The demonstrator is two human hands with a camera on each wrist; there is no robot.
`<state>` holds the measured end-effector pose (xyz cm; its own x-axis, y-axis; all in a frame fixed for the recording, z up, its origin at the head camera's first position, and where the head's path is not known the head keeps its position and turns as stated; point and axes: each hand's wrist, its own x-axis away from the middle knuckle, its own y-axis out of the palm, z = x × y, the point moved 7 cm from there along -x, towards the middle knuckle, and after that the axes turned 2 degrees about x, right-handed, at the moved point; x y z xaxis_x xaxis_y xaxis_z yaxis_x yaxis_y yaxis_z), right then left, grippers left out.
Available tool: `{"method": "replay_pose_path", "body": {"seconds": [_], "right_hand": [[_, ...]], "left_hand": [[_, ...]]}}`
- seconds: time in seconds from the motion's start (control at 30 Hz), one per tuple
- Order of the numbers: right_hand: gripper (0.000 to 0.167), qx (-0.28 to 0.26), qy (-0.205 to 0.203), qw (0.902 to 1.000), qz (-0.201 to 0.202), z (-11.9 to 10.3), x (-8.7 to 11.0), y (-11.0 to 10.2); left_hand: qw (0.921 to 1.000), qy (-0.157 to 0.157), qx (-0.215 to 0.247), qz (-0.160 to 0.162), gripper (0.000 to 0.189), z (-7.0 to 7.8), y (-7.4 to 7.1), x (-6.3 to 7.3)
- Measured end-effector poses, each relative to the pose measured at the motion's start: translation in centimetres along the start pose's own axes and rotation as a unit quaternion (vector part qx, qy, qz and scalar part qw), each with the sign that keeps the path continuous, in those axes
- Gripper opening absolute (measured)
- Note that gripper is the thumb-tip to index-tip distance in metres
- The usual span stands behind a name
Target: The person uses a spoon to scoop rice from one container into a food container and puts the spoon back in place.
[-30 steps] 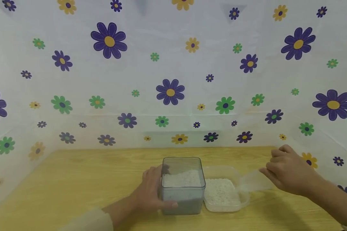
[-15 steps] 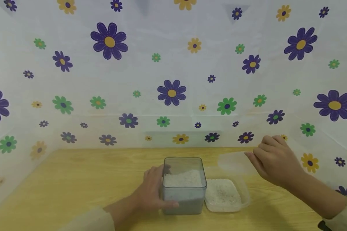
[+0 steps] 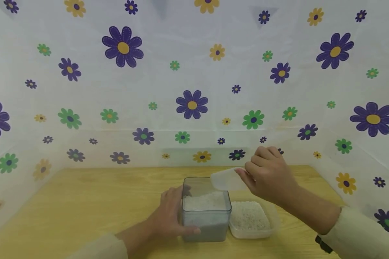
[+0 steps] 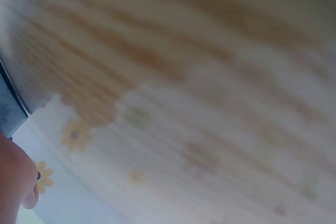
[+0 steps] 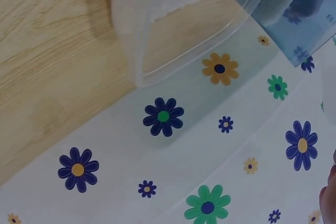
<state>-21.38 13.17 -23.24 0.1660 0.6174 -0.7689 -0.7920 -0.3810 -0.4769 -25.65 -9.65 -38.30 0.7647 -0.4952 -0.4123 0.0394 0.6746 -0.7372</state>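
Translucent white plastic: the scoop [image 3: 225,180] is overlapping the right rear rim of the square container [image 3: 205,230] in the head view, the right hand [image 3: 269,174] clamping its fingers on one end. Left hand [image 3: 170,217] is bracing that container on the counter [image 3: 116,194], fingers wrapping its side, thumb lying across the front. Just right, the shallow tub [image 3: 275,217] is holding white grains [image 3: 249,216]. For clean tipping, the scoop's mouth should probably be sitting well inside the rim. Fingers are hiding the handle; the scoop's load is not showing; rim contact, cannot tell.
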Motion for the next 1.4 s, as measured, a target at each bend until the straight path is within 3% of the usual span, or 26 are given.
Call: {"method": "replay_pose_path", "body": {"seconds": [0.13, 0.3, 0.53, 0.7, 0.97, 1.27, 1.4], "right_hand": [[0.044, -0.003, -0.023, 0.9994, -0.027, -1.5, -0.9, 1.5], [0.033, 0.021, -0.042, 0.9948, -0.090, -3.3, -1.7, 3.8], [0.020, 0.067, -0.069, 0.9811, -0.168, -6.0, -3.1, 6.4], [0.010, 0.071, -0.074, 0.9707, -0.218, -7.3, -3.6, 8.0], [0.022, -0.013, -0.093, 0.9645, -0.247, -8.6, -3.4, 9.9], [0.029, -0.080, -0.059, 0.9341, -0.343, -8.0, -2.7, 12.0], [0.032, -0.098, -0.037, 0.9295, -0.354, -7.6, -2.8, 12.2]], "left_hand": [[1.0000, -0.002, -0.001, -0.001, 0.103, 0.1, 0.0, -0.1], [1.0000, 0.000, -0.009, 0.001, 0.103, -0.1, 0.4, 0.0], [1.0000, 0.006, 0.001, -0.003, 0.098, -0.1, 0.6, 0.2], [1.0000, 0.002, 0.002, -0.004, 0.096, -0.2, 0.6, 0.1], [0.9998, 0.013, 0.008, 0.009, 0.096, 0.0, 0.1, 0.6], [0.9999, 0.010, 0.007, 0.000, 0.100, -0.3, 0.5, 0.2], [0.9999, 0.006, 0.010, 0.001, 0.102, -0.3, 0.4, 0.2]]}}
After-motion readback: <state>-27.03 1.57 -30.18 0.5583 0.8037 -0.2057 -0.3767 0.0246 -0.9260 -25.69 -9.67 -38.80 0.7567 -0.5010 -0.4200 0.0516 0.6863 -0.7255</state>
